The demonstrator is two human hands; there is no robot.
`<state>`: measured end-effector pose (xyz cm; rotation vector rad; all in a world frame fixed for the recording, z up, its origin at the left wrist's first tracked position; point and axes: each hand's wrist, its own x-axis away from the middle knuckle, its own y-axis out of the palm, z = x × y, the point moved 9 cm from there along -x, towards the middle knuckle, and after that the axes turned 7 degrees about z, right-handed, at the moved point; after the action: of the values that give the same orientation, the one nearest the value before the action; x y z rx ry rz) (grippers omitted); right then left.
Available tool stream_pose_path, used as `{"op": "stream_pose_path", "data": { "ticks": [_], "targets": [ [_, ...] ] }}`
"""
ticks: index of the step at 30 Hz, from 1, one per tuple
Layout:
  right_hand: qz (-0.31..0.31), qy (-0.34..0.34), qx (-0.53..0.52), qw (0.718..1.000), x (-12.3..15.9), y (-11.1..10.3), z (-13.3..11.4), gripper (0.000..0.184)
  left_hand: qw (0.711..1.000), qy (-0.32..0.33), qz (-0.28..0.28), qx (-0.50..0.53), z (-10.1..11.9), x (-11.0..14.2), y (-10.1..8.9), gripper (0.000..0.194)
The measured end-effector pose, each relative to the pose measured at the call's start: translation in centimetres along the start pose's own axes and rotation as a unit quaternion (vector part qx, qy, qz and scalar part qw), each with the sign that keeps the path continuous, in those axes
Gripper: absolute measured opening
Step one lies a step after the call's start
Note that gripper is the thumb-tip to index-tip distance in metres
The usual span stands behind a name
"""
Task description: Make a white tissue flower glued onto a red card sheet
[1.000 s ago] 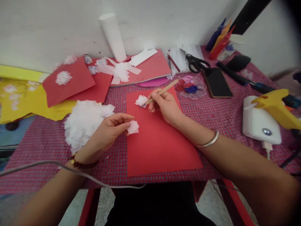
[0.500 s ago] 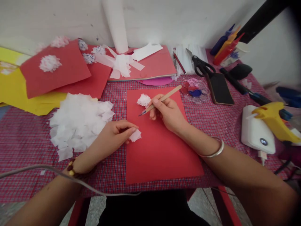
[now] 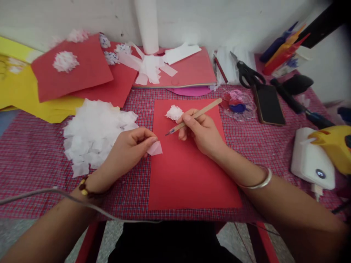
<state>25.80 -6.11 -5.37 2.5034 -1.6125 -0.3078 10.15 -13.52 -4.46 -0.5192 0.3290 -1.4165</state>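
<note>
Between the thumb and fingers of my left hand (image 3: 134, 146) is a small square of white tissue paper (image 3: 155, 148), over the left edge of a red sheet (image 3: 194, 175). My right hand (image 3: 204, 133) is closed around a thin wooden stick (image 3: 207, 107), its dark, paint-stained tip pointing down and left above the sheet. Just behind those fingers a white ruffled paper puff (image 3: 173, 113) sits near the top of the sheet. A loose heap of white tissue squares (image 3: 93, 128) lies beside my left hand, partly hidden by it.
Behind the sheet lie paper strips (image 3: 149, 69), scissors (image 3: 246, 73), a paint-smeared plastic palette (image 3: 238, 106) and a phone (image 3: 270, 105). A white power bank (image 3: 311, 157) and yellow glue gun (image 3: 333, 146) stand at right. Red cards (image 3: 79, 80) with puffs lie back left. A cable (image 3: 90, 205) crosses my left forearm.
The view has shifted, so most things sit further right. My left hand has turned the tissue square slightly and holds it a little farther from the stick's tip.
</note>
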Motion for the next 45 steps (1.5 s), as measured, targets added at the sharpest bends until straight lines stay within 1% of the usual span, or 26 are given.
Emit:
{"op": "stream_pose_path", "data": {
  "ticks": [1, 3, 5, 8, 11, 15, 18, 24, 27, 31, 33, 36, 39, 41, 43, 45],
  "targets": [
    [-0.006, -0.005, 0.0, 1.0, 0.1, 0.2, -0.2, 0.031, 0.997, -0.042, -0.013, 0.06, -0.7, 0.0, 0.3, 0.015],
    [-0.021, -0.015, 0.003, 1.0, 0.4, 0.6, -0.6, 0.029, 0.982, -0.089, -0.035, 0.166, -1.5, 0.0, 0.9, 0.013],
    [-0.037, -0.027, 0.008, 0.999, 0.8, 1.0, -1.0, 0.026, 0.966, -0.1, -0.043, 0.233, -1.8, -0.2, 1.3, 0.016],
    [-0.058, -0.044, 0.018, 0.997, 1.3, 1.8, -1.5, 0.021, 0.954, -0.107, -0.032, 0.277, -2.1, -0.6, 1.4, 0.025],
    [-0.07, -0.06, 0.03, 0.995, 1.7, 2.4, -1.8, 0.018, 0.952, -0.118, -0.021, 0.282, -2.5, -0.7, 1.4, 0.032],
    [-0.082, -0.078, 0.043, 0.993, 2.0, 3.1, -1.8, 0.016, 0.951, -0.116, -0.014, 0.286, -2.8, -0.8, 1.4, 0.031],
    [-0.08, -0.076, 0.064, 0.992, 1.9, 3.2, -1.6, 0.017, 0.953, -0.11, -0.01, 0.28, -2.9, -0.8, 1.3, 0.029],
    [-0.077, -0.072, 0.066, 0.992, 1.8, 3.1, -1.4, 0.018, 0.966, -0.075, -0.005, 0.247, -1.7, -0.7, 0.9, 0.028],
    [-0.079, -0.074, 0.062, 0.992, 1.8, 3.1, -1.6, 0.017, 0.965, -0.053, 0.0, 0.258, -1.2, -0.6, 0.6, 0.033],
    [-0.066, -0.068, 0.06, 0.994, 1.7, 2.8, -1.6, 0.019, 0.956, -0.032, 0.011, 0.293, -0.8, -0.5, 0.2, 0.035],
    [-0.054, -0.059, 0.053, 0.995, 1.6, 2.6, -1.5, 0.02, 0.947, -0.042, 0.031, 0.318, -0.8, -0.6, 0.0, 0.034],
    [-0.036, -0.04, 0.028, 0.998, 1.4, 2.3, -1.3, 0.022, 0.924, -0.064, 0.052, 0.374, -1.0, -0.7, 0.0, 0.036],
    [-0.029, -0.017, -0.006, 0.999, 1.2, 2.4, -0.9, 0.026, 0.906, -0.08, 0.052, 0.412, -1.1, -0.7, 0.3, 0.028],
    [-0.03, -0.004, -0.025, 0.999, 1.2, 2.6, -0.7, 0.027, 0.903, -0.084, 0.056, 0.418, -1.2, -0.5, 0.4, 0.02],
    [-0.026, 0.002, -0.036, 0.999, 1.1, 2.7, -0.5, 0.028, 0.913, -0.066, 0.074, 0.396, -1.1, -0.3, 0.1, 0.013],
    [-0.013, -0.001, -0.035, 0.999, 1.1, 2.6, -0.5, 0.028, 0.939, -0.017, 0.109, 0.325, -0.5, 0.2, -0.9, 0.006]
  ]
}}
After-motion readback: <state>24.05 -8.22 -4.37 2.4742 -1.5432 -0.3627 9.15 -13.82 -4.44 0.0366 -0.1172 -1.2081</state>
